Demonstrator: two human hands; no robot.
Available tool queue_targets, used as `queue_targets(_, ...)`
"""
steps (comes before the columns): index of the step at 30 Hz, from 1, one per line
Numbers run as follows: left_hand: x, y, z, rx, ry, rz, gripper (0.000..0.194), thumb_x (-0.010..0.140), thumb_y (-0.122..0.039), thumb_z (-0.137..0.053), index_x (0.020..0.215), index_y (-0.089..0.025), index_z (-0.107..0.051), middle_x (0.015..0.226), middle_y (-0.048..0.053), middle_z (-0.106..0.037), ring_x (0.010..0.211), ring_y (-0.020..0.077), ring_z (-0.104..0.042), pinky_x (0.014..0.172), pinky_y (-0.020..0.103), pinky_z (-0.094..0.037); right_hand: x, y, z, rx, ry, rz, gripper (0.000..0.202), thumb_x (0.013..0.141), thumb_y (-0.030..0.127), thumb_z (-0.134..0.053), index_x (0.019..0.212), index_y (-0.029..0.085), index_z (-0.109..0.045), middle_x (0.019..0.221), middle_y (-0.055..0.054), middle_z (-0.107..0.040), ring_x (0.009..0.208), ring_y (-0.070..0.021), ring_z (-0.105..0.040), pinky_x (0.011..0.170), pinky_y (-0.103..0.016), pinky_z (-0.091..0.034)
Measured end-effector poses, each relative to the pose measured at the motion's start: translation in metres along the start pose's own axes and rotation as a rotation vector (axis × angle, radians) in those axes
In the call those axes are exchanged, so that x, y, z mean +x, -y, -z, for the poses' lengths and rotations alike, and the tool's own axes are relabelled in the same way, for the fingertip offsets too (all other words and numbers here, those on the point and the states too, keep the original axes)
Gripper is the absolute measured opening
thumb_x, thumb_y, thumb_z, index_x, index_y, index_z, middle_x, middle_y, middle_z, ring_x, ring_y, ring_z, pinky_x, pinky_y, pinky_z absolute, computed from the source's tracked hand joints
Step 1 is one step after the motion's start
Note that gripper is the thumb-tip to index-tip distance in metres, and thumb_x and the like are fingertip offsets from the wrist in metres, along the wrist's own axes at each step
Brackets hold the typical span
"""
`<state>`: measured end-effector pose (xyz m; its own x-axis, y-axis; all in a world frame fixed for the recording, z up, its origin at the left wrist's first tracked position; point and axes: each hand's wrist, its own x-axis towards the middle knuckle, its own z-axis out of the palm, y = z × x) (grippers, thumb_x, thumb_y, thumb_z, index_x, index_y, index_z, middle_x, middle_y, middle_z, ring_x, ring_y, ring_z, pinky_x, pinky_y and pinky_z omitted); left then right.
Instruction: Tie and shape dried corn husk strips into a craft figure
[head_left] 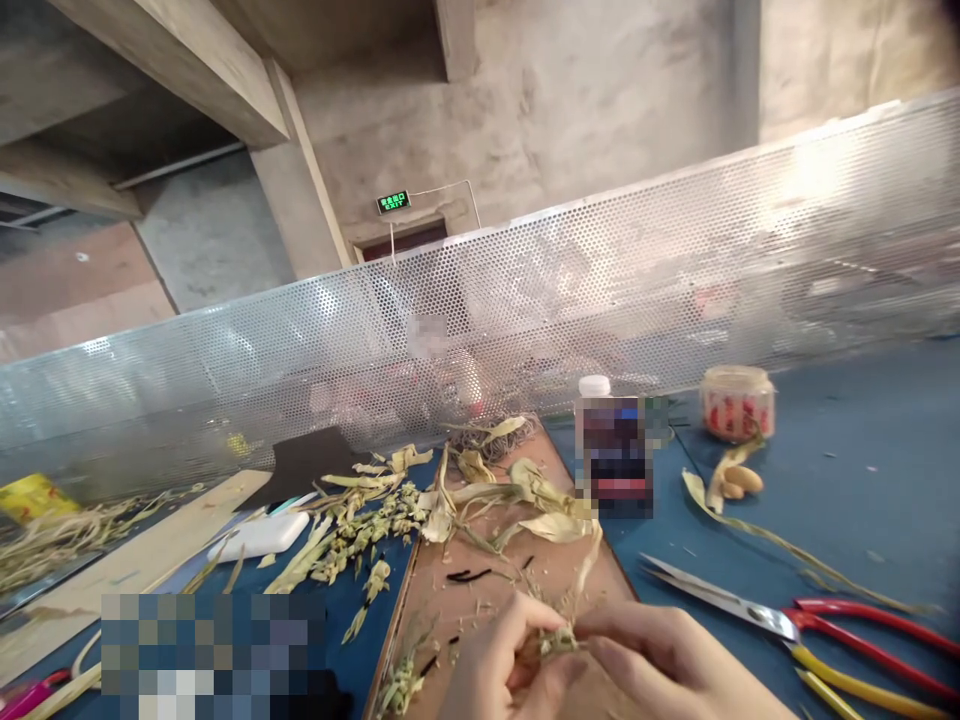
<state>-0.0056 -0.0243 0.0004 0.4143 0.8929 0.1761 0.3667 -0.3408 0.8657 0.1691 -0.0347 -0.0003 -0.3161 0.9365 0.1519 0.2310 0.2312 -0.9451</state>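
Low in the head view, my left hand [506, 660] and my right hand [660, 655] meet above a brown board [435, 590]. Both have their fingers closed on a small knotted piece of dried plant leaf [556, 640], pale green, which is partly covered by the fingertips. A dry strip rises from it toward the pale dried husks [540, 500] lying farther up the board. Another knotted green piece [401, 685] rests at the board's lower left. Left of the board lies a heap of small knotted leaf pieces [375, 535].
Red-and-yellow-handled scissors [780, 620] lie open at right on the blue table [862, 500]. Behind them stand a plastic jar [739, 402] and a white-capped bottle [595, 386]. A white case [259, 536] and dried stalks [60, 545] are at left. A perforated metal screen [525, 290] crosses the back.
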Motion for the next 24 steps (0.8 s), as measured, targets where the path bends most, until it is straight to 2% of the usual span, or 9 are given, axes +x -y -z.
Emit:
queue_targets(3, 0.001, 0.009, 0.000, 0.037, -0.009, -0.048, 0.032, 0.081, -0.051, -0.051, 0.085, -0.019, -0.054, 0.057, -0.006, -0.034, 0.050, 0.0082, -0.028, 0.045, 0.020, -0.021, 0.005, -0.010, -0.002, 0.195, 0.030, -0.075, 0.045, 0.079, 0.061, -0.047, 0.068, 0.018, -0.055, 0.054, 0.004, -0.041, 0.048, -0.0092, -0.038, 0.045, -0.019, -0.033)
queue_targets(6, 0.002, 0.015, -0.002, 0.082, -0.021, -0.099, 0.029, 0.083, -0.048, -0.050, 0.084, -0.020, -0.054, 0.057, -0.006, -0.033, 0.049, 0.0079, -0.027, 0.045, 0.021, -0.020, 0.013, -0.023, -0.004, 0.275, 0.064, -0.085, 0.047, 0.075, 0.064, -0.052, 0.071, 0.017, -0.051, 0.054, 0.006, -0.041, 0.044, -0.0067, -0.039, 0.044, -0.018, -0.034)
queue_targets(9, 0.003, 0.013, -0.002, 0.109, -0.022, -0.093, 0.023, 0.083, -0.043, -0.051, 0.083, -0.020, -0.054, 0.057, -0.007, -0.030, 0.048, 0.0076, -0.025, 0.043, 0.021, -0.018, 0.016, -0.028, -0.004, 0.292, 0.057, -0.092, 0.046, 0.076, 0.062, -0.053, 0.073, 0.017, -0.051, 0.051, 0.006, -0.045, 0.041, -0.0061, -0.041, 0.042, -0.017, -0.037)
queue_targets(13, 0.002, 0.008, -0.001, 0.102, 0.010, -0.061, 0.021, 0.084, -0.040, -0.050, 0.085, -0.019, -0.055, 0.057, -0.007, -0.030, 0.048, 0.0079, -0.025, 0.042, 0.020, -0.019, 0.011, -0.020, -0.002, 0.294, 0.067, -0.120, 0.038, 0.080, 0.056, -0.052, 0.077, 0.018, -0.047, 0.050, 0.007, -0.047, 0.039, -0.0065, -0.045, 0.036, -0.015, -0.034)
queue_targets(18, 0.004, 0.008, 0.003, 0.125, 0.081, -0.012, 0.024, 0.083, -0.041, -0.051, 0.088, -0.018, -0.057, 0.065, -0.001, -0.044, 0.053, 0.0098, -0.037, 0.046, 0.020, -0.030, 0.007, -0.013, 0.000, 0.255, 0.018, -0.076, 0.033, 0.080, 0.050, -0.055, 0.074, 0.019, -0.046, 0.059, 0.007, -0.043, 0.049, -0.0074, -0.046, 0.046, -0.018, -0.042)
queue_targets(21, 0.004, 0.007, 0.005, 0.111, 0.140, 0.013, 0.026, 0.084, -0.041, -0.051, 0.092, -0.018, -0.058, 0.074, 0.003, -0.053, 0.059, 0.0116, -0.044, 0.052, 0.021, -0.036, 0.008, -0.016, 0.001, 0.274, 0.029, -0.050, 0.031, 0.081, 0.048, -0.055, 0.077, 0.019, -0.047, 0.060, 0.007, -0.042, 0.052, -0.0075, -0.045, 0.049, -0.018, -0.040)
queue_targets(24, 0.005, 0.005, 0.005, 0.132, 0.185, 0.035, 0.026, 0.084, -0.039, -0.050, 0.094, -0.017, -0.058, 0.073, 0.004, -0.055, 0.058, 0.0118, -0.045, 0.053, 0.021, -0.038, 0.011, -0.023, 0.001, 0.265, 0.031, -0.016, 0.027, 0.084, 0.045, -0.054, 0.077, 0.018, -0.049, 0.058, 0.007, -0.041, 0.051, -0.0071, -0.043, 0.049, -0.017, -0.037)
